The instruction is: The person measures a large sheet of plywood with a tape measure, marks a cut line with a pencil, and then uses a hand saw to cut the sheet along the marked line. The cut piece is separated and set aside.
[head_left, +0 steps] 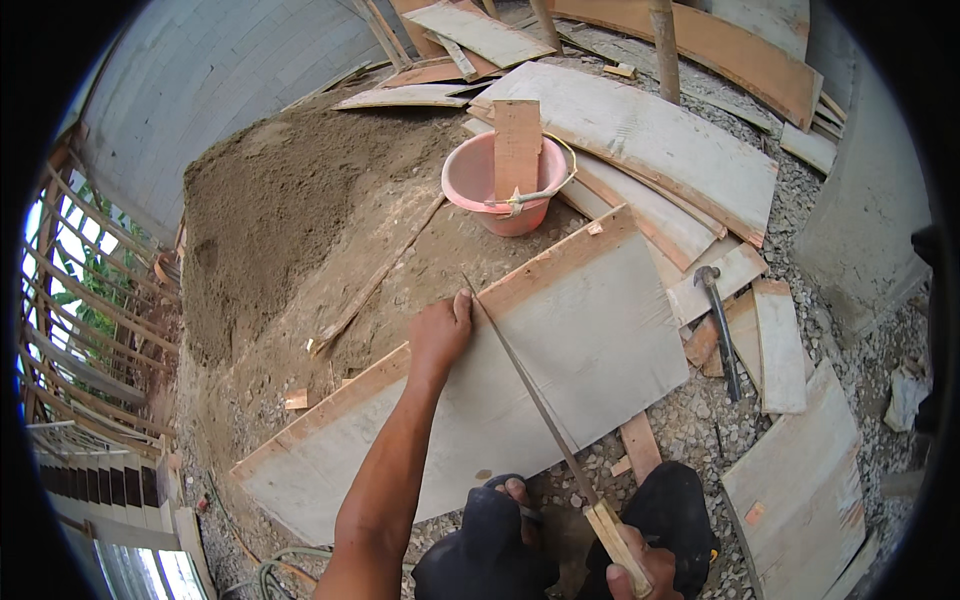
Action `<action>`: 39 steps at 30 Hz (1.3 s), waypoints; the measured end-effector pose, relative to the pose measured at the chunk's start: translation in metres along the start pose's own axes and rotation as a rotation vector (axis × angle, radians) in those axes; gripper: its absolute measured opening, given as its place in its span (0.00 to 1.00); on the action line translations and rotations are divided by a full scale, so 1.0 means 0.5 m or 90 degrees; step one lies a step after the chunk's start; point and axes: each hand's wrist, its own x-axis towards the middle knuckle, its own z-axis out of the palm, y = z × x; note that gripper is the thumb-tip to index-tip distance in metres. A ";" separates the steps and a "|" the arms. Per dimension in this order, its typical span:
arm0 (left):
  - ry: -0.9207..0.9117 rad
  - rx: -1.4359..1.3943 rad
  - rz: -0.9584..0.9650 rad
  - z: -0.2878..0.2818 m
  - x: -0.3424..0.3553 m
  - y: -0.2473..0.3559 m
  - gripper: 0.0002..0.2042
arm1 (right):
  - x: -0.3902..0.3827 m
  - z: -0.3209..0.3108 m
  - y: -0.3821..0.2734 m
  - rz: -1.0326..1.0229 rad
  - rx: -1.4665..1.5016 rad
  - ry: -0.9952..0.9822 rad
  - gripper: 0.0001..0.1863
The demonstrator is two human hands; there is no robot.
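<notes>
A long grey-faced wooden board (600, 320) with a bare brown strip along its far edge lies slantwise before me. My left hand (440, 338) is closed over that far edge, its thumb close to the saw blade. My right hand (652, 568) grips the pale wooden handle of a handsaw (568, 455) near the lower edge of the view. The narrow blade runs across the board from near side to far edge, its tip just beyond the edge. Whether the teeth have cut into the board I cannot make out.
Beyond the board stands a pink bucket (463, 185) with a wood piece (517, 150) upright in it. A sand heap (270, 210) rises at far left. To the right, a hammer (718, 325) lies among offcuts and panels (800, 470) on gravel. Stacked boards (640, 130) lie behind.
</notes>
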 end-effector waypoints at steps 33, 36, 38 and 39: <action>-0.024 0.032 -0.031 0.030 0.062 -0.049 0.30 | 0.114 0.118 0.268 0.052 -0.052 0.000 0.23; -0.008 0.029 -0.037 0.050 0.075 -0.057 0.30 | 0.057 0.044 0.059 0.006 -0.079 0.022 0.27; 0.011 0.021 -0.057 0.063 0.076 -0.060 0.30 | 0.027 0.021 0.003 0.040 -0.071 -0.012 0.24; 0.012 0.031 -0.058 0.068 0.072 -0.061 0.29 | 0.024 0.019 0.013 0.018 -0.067 -0.001 0.24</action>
